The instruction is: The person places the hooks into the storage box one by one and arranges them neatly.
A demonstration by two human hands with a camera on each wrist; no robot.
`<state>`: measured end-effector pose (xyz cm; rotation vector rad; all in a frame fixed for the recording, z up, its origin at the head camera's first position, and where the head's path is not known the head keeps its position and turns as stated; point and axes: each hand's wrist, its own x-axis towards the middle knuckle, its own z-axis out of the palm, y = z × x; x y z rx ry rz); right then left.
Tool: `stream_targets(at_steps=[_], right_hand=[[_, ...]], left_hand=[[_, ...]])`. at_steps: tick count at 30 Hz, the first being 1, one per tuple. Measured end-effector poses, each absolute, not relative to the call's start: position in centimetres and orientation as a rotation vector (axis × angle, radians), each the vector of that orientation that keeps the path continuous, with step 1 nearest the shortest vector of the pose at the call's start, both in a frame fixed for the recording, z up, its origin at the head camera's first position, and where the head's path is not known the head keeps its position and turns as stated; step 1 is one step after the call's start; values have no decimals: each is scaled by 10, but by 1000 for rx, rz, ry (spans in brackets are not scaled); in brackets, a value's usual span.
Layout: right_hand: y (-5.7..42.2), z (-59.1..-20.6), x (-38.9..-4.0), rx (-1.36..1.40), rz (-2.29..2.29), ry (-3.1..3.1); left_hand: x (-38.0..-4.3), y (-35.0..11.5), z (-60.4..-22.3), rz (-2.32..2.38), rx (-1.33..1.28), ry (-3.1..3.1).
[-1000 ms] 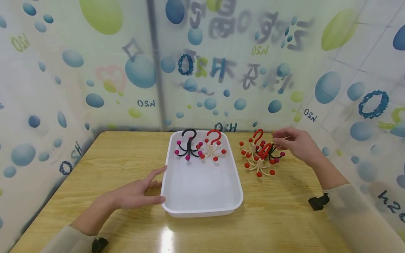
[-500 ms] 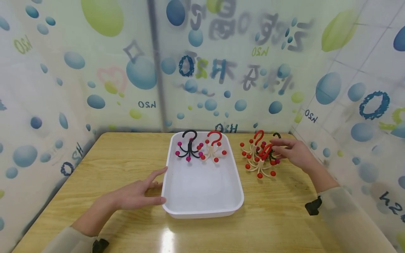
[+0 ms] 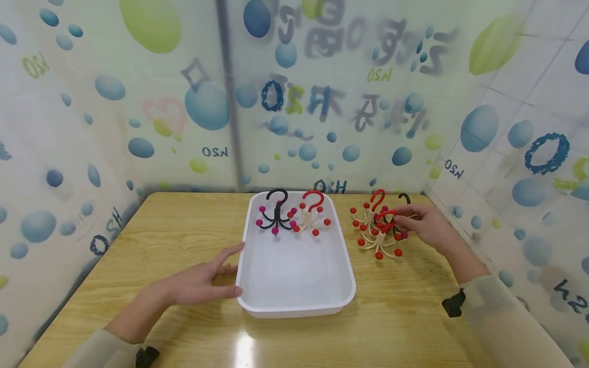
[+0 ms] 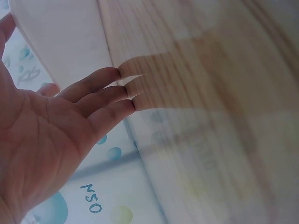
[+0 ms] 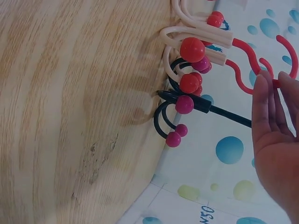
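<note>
My right hand (image 3: 428,225) pinches the red hook of a cream multi-arm hanger with red ball tips (image 3: 380,241), at the front of a cluster on the table. Behind it stand another cream hanger with a red hook (image 3: 378,198) and a black hanger with magenta balls (image 5: 201,103), partly hidden by the hand. My left hand (image 3: 198,283) has its fingers spread, fingertips at the left rim of a white tray (image 3: 294,278). At the tray's far end stand a black hanger (image 3: 277,212) and a cream one with a red hook (image 3: 314,194).
A wooden table (image 3: 198,225) bears the tray and the cluster. Close behind its far edge rises a pale wall (image 3: 294,168) printed with blue and green bubbles; similar walls flank both sides.
My right hand has shifted slightly left, from the black hanger's hook to the front cream hanger's red hook, which now tilts towards the fingers. The left hand stays at the tray.
</note>
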<state>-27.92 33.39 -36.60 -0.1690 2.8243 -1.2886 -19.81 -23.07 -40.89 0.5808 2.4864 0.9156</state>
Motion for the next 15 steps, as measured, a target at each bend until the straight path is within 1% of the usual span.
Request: stream_targets(at_steps=[8,15], right_hand=[[333,-366,-276,-163,-1274,2875],[334,-351,-268,-226,-1274,2943]], left_hand=[[-199,-231,-410,908,599,2495],[-199,-231,-410,905,591,2497]])
